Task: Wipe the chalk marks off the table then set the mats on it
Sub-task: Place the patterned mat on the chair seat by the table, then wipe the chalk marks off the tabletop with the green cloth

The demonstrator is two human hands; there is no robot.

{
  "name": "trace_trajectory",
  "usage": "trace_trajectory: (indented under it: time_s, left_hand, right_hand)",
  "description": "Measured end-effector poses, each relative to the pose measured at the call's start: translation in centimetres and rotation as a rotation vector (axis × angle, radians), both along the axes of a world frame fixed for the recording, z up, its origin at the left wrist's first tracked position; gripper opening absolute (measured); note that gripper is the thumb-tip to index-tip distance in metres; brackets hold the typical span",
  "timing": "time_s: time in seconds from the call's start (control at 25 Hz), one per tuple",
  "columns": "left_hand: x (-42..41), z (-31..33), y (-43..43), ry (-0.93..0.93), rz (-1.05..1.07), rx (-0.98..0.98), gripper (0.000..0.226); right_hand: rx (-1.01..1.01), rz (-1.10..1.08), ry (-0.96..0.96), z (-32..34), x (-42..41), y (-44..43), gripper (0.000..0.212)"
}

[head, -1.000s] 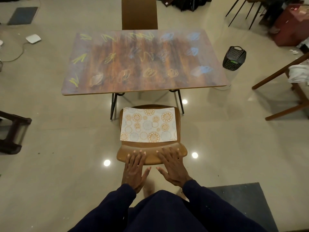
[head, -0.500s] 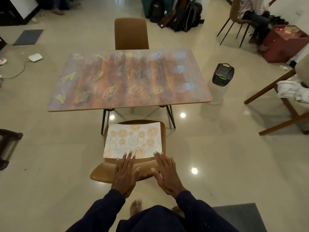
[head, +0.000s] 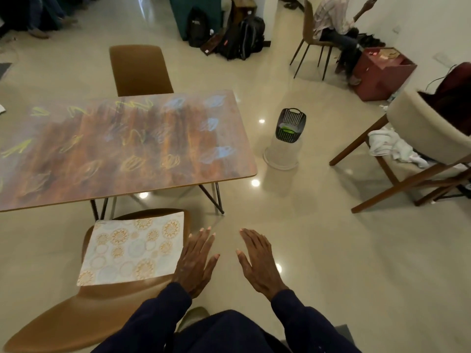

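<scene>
The rectangular reddish-brown wood-grain counter (head: 193,175) is showing chalk scribbles (head: 218,152) in yellow-green, orange and pale blue. The rectangular white mat (head: 132,248) is displaying orange floral medallions and pale blue rings. The moulded chair (head: 84,317) is showing tan-brown, the person is wearing dark navy sleeves (head: 158,319), and the black slatted basket (head: 290,118) is showing green inside.

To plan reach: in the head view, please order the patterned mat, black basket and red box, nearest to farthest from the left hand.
1. patterned mat, just left of the left hand
2. black basket, ahead on the right
3. red box, far right
</scene>
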State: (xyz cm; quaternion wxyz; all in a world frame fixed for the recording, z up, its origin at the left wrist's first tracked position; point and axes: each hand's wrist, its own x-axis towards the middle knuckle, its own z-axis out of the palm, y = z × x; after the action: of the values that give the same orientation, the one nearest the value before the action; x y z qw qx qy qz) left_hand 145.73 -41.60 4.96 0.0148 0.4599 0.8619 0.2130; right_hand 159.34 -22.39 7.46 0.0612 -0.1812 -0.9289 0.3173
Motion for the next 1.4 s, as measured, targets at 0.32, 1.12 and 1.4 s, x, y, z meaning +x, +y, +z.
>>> trace_trajectory:
  time_s: [0.32,1.12,1.4]
  left_hand:
    - [-6.6,-0.7,19.4,0.026,-0.114,0.021,0.057]
    - [-30.9,-1.2,61.8,-0.003,0.005,0.07,0.048]
    - [-39.1,-2.2,74.4,-0.089,0.132,0.031,0.062]
  right_hand:
    - [0.098,-0.069,0.058,-0.4,-4.9,17.8,0.057]
    - [0.146,-0.051,0.074,-2.8,-29.2,62.0,0.044]
    - [0.088,0.091,-0.022,-3.2,-41.6,75.7,0.046]
